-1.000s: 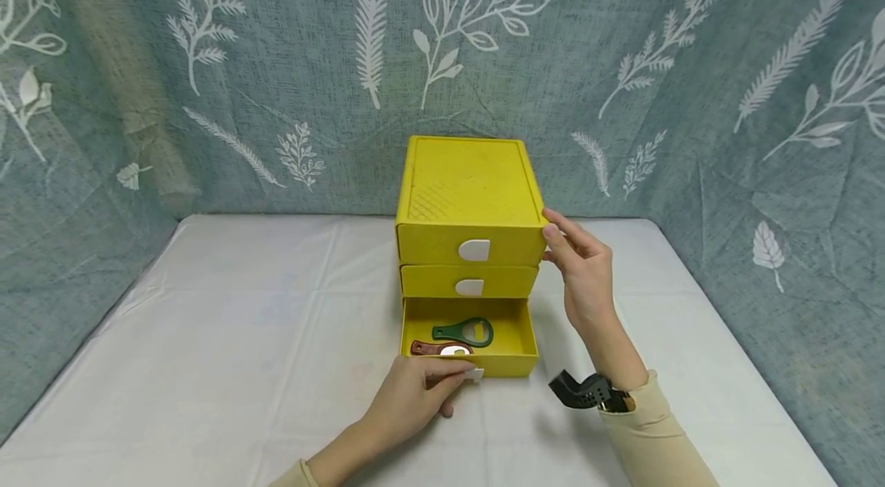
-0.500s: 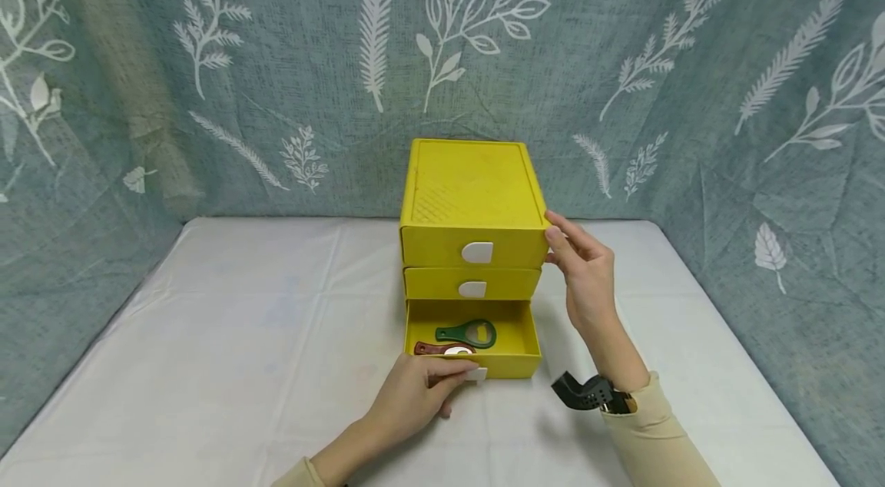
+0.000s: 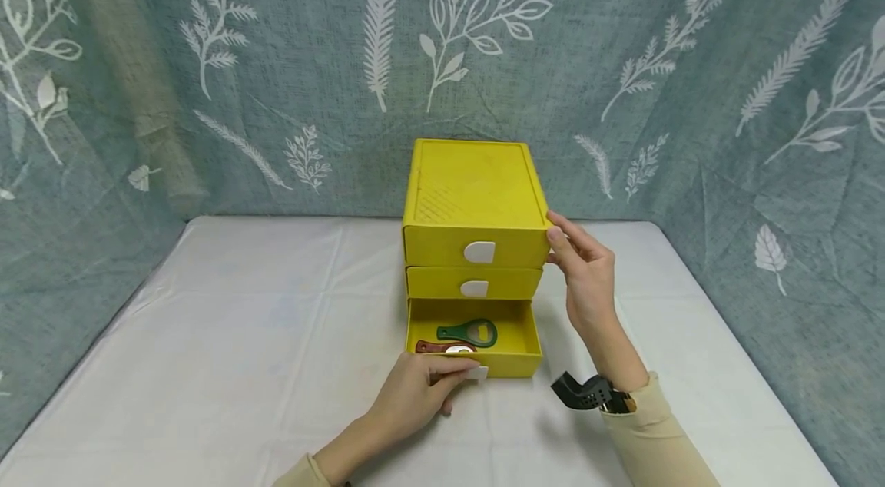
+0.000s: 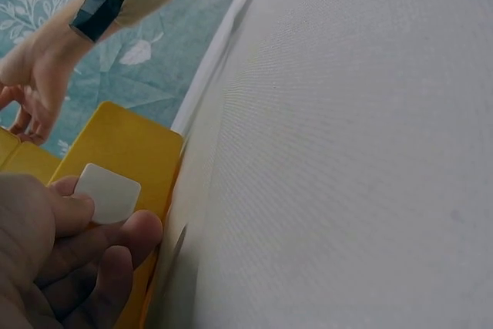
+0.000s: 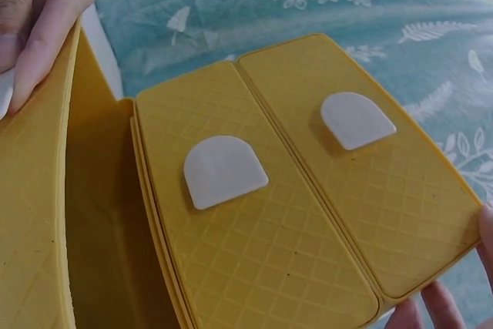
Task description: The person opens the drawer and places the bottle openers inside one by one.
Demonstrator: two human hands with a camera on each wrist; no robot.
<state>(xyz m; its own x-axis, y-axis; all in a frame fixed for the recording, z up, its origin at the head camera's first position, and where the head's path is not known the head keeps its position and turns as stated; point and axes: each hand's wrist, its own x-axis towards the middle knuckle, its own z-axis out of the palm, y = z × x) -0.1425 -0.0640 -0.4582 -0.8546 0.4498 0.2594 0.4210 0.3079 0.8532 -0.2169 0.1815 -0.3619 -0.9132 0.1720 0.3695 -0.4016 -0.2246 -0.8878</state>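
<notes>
A yellow drawer cabinet point(image 3: 484, 180) with three drawers stands in the middle of the head view. Its bottom drawer point(image 3: 515, 366) is pulled out. Inside lie a green bottle opener point(image 3: 454, 332) and, nearer the front, a dark red bottle opener point(image 3: 430, 347) partly hidden by the drawer front. My left hand point(image 3: 411, 395) pinches the bottom drawer's white pull tab point(image 4: 109, 195) between thumb and fingers. At the cabinet's upper right corner, my right hand point(image 3: 588, 272) holds on, thumb near the front edge and fingers along the side.
The two upper drawers, closed, carry white pull tabs point(image 5: 223, 172). A white cloth point(image 3: 228, 333) covers the table. Behind and on both sides hangs a blue-green curtain point(image 3: 311, 34) with white leaf prints. A black wrist camera point(image 3: 584, 392) juts from the right wrist.
The head view has shifted slightly. Both hands keep their holds, and the bottom drawer stays pulled out about as far as before.
</notes>
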